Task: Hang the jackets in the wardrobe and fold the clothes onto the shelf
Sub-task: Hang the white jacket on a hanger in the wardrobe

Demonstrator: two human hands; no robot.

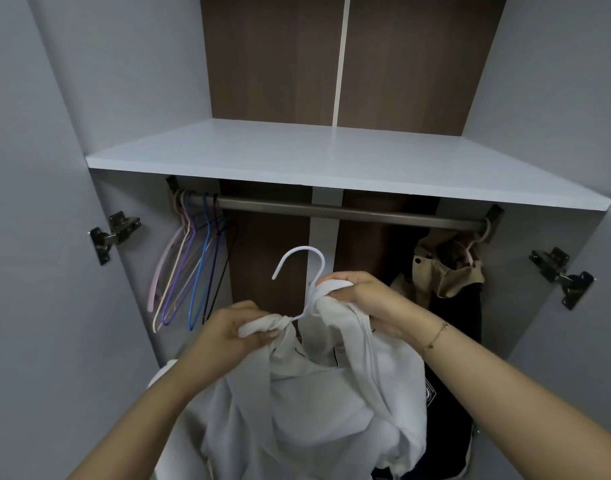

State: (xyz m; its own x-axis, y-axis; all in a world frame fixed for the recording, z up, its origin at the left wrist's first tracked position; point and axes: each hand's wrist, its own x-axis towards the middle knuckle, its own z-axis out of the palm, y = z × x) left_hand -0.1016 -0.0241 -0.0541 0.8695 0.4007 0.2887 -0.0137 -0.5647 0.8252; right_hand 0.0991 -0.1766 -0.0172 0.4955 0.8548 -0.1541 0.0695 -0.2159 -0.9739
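Note:
A white jacket hangs bunched on a white hanger, held below the metal wardrobe rail. My left hand grips the jacket's left shoulder fabric over the hanger's arm. My right hand grips the right shoulder fabric close to the hanger's neck. The hook points up and left, apart from the rail. A beige and black jacket hangs on a pink hanger at the rail's right end.
Several bare hangers in pink, cream, purple, blue and black hang at the rail's left end. A pale shelf lies above the rail. Both wardrobe doors stand open, with metal hinges on each side.

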